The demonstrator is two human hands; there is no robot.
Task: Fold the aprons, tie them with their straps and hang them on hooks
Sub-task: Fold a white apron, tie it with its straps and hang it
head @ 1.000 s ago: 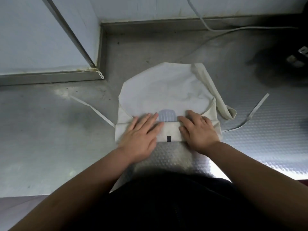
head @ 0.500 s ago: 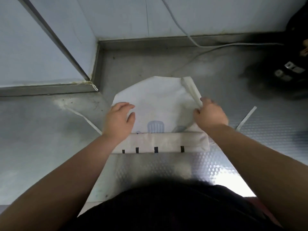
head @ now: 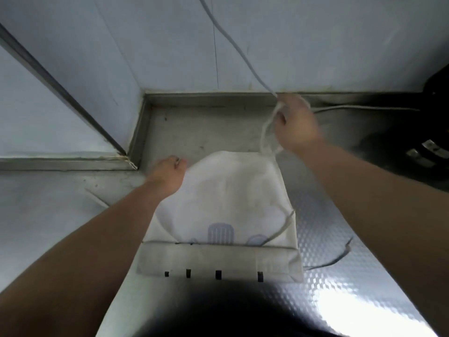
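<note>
A cream apron lies on the steel counter, its near end folded into a band with small black marks. My left hand grips the apron's far left edge. My right hand is raised beyond the far right corner and holds the neck strap, which is pulled up and away from the cloth. One waist strap trails off to the right, another shows at the left under my forearm.
A white cable runs down the back wall and along the counter's rear edge. A dark appliance stands at the far right. A metal window frame and ledge close off the left.
Both hands have left the folded band and moved to the apron's far end. My right hand has lifted the neck strap up and back; my left hand slid to the far left edge.
</note>
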